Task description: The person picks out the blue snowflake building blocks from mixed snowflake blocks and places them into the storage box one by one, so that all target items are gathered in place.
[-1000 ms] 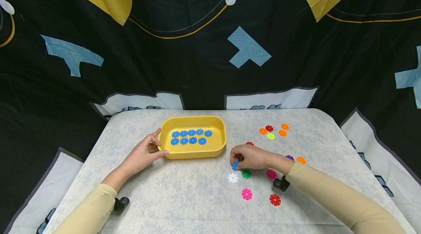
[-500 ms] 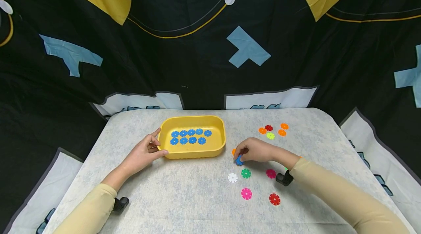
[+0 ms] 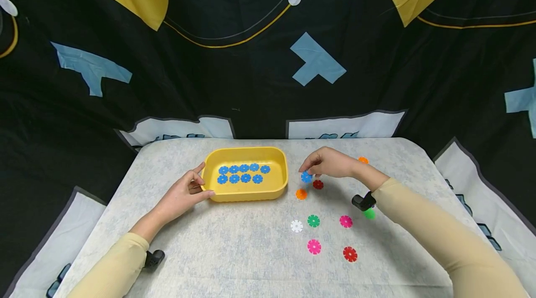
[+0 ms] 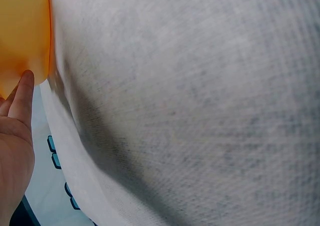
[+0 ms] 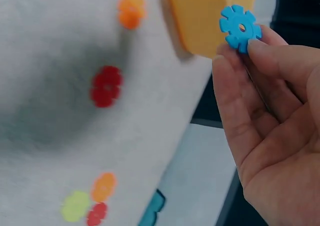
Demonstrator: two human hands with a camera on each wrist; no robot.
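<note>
My right hand [image 3: 331,162] pinches a blue snowflake building disc [image 5: 240,28] between thumb and fingertips, raised above the table to the right of a yellow tray [image 3: 247,196]. In the right wrist view the disc's notched edge and centre hole face the camera. My left hand [image 3: 186,191] holds the near left corner of the tray, thumb along the front and fingers at the left side; in the left wrist view a finger [image 4: 22,98] touches the tray's outer wall. Several blue discs [image 3: 245,178] lie flat in two rows inside the tray.
Loose discs lie on the cloth-covered table [image 3: 234,251]: orange [image 3: 301,194], dark red [image 3: 318,185], white [image 3: 296,226], green [image 3: 313,221], pink [image 3: 314,247] and red [image 3: 350,254]. More discs are partly hidden behind my right arm. A black curtain [image 3: 251,88] hangs behind.
With the blue disc pinched in it, my right hand has risen off the table and moved away from me, uncovering the orange and dark red discs. My left hand and the tray stay put.
</note>
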